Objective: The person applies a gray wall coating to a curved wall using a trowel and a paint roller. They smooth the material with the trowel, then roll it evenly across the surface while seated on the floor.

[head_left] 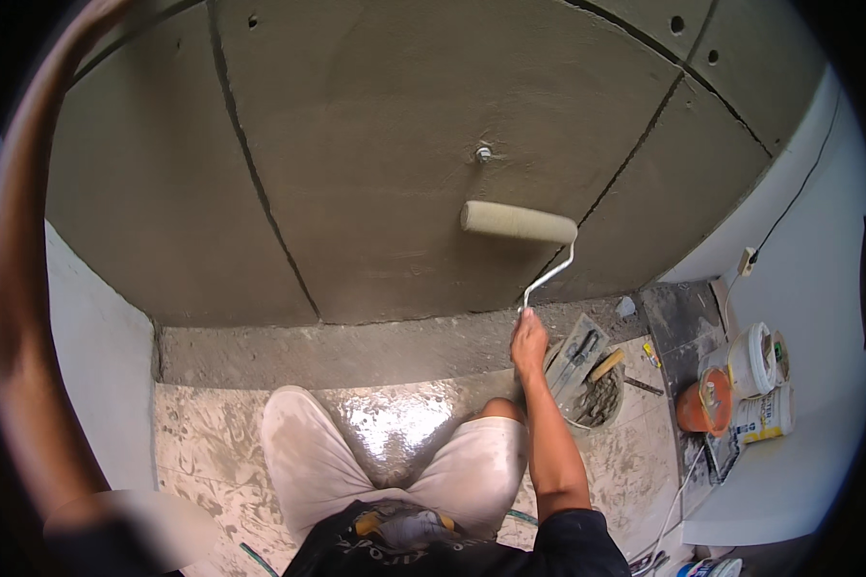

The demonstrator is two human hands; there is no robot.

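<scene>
My right hand (529, 341) is closed around the handle of a paint roller, its arm stretched forward. The cream roller sleeve (520, 223) is held up in front of the grey-brown rendered wall (385, 183); I cannot tell whether it touches. A bent white metal frame (551, 272) joins sleeve to handle. Dark grooves divide the wall into panels, and a small metal fitting (484, 154) pokes out just above the roller. My left arm (24, 288) is raised along the left side toward the wall's upper left. Its hand is mostly cut off at the top edge, fingers hidden.
Right of my knees stands a bucket of wet mortar (598, 399) with a plastering trowel (579, 354) and a wooden-handled tool (606, 365). An orange bucket (704, 402) and white pails (752, 358) stand farther right. A cable with a socket (747, 260) hangs at the right wall.
</scene>
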